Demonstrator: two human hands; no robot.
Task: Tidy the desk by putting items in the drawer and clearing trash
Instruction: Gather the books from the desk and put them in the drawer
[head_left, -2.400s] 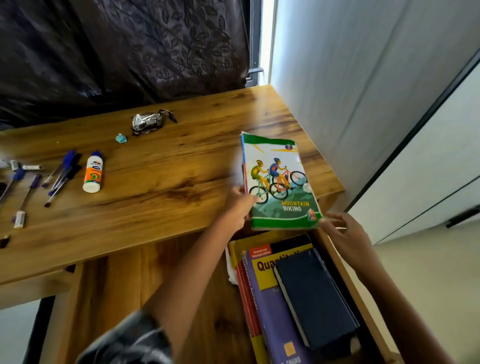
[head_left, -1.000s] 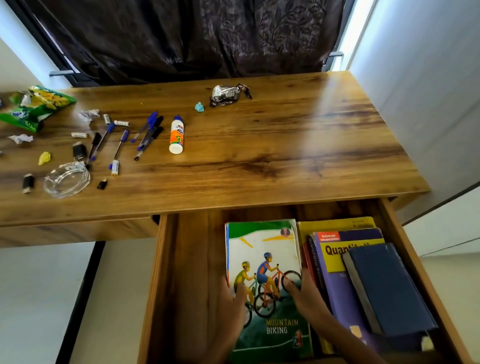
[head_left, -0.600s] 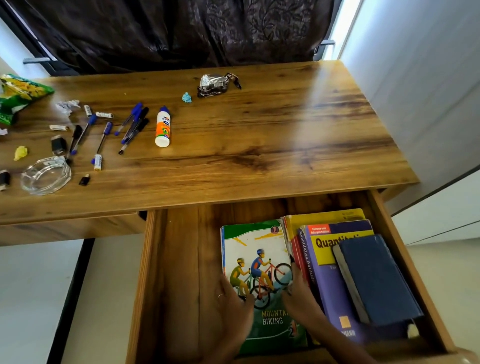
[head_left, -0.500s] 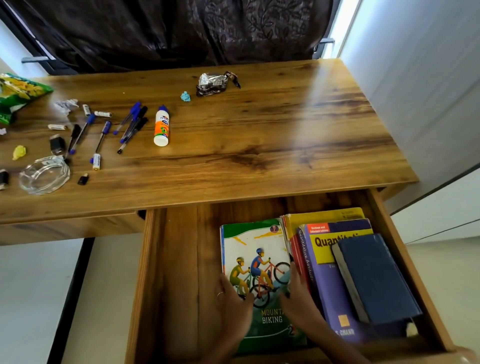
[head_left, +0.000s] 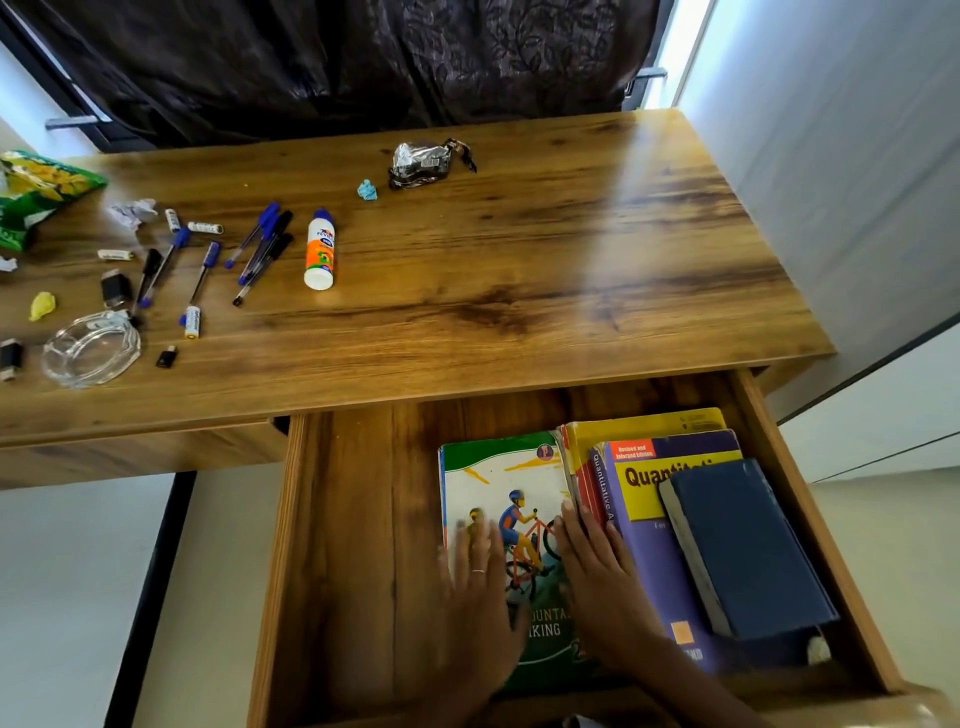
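The left hand (head_left: 480, 587) is motion-blurred, its fingers (head_left: 470, 540) smeared over the cycling book (head_left: 506, 483), and with the right hand (head_left: 602, 577) it hides much of the cover's title. The dark blue book (head_left: 748, 556) covers the end of the word on the purple book (head_left: 654, 571). At the left edge the green snack bag (head_left: 36, 192) and a small black item (head_left: 10, 358) are cut off. Labels on the batteries (head_left: 205, 227) are too small to read.
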